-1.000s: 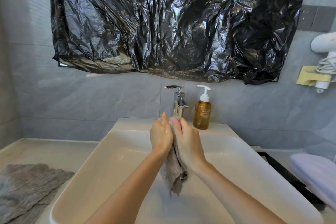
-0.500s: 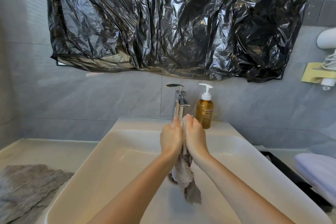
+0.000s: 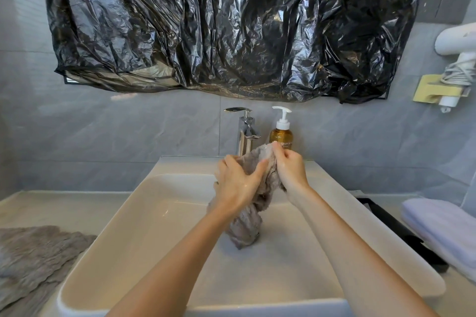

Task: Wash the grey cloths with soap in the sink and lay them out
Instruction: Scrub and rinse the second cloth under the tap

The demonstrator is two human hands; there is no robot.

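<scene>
Head view: a bunched grey cloth (image 3: pixel 246 226) hangs over the sink (image 3: pixel 123 216) basin. The left hand (image 3: pixel 235 184) curls round its middle, and the right hand (image 3: pixel 291 171) pinches its top edge. A second grey cloth (image 3: pixel 33 255) lies spread on the counter (image 3: pixel 64 208) to the left. The faucet (image 3: pixel 244 131) and soap bottle (image 3: pixel 280 134) stand behind.

Open basin room lies around the sink (image 3: pixel 108 252) floor; faucet (image 3: pixel 244 134) and soap bottle (image 3: pixel 281 134) stand along its back rim.
</scene>
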